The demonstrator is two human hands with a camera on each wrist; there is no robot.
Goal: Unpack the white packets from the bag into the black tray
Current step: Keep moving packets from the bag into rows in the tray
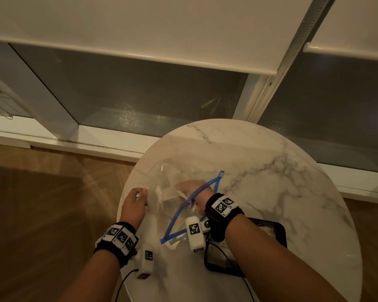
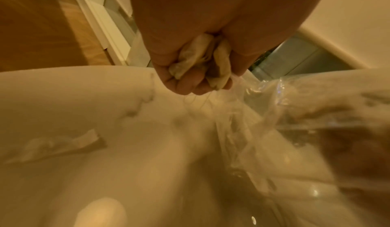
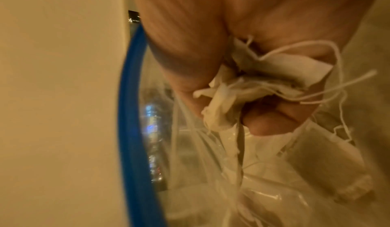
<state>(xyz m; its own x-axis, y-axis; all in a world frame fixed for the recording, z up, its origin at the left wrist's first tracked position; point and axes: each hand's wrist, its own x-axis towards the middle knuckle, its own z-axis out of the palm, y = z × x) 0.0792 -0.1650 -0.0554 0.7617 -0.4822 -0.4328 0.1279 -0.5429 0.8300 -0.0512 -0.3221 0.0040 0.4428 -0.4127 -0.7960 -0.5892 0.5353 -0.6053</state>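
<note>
the counter [image 1: 271, 171] lies bare on its far and right parts, open for a hand to pass. nearer, the bag [image 1: 175, 192] sprawls across the middle, its blue rim [image 1: 181, 212] arching up around the right hand [image 1: 191, 188], which sits inside it and grips packets [image 3: 242, 83]. the tray [image 1: 279, 234] lies at the near right edge, partly under the right forearm. the left hand [image 1: 134, 203] holds the bag's left end by the counter's left edge. a wall and window close off the far side.
</note>
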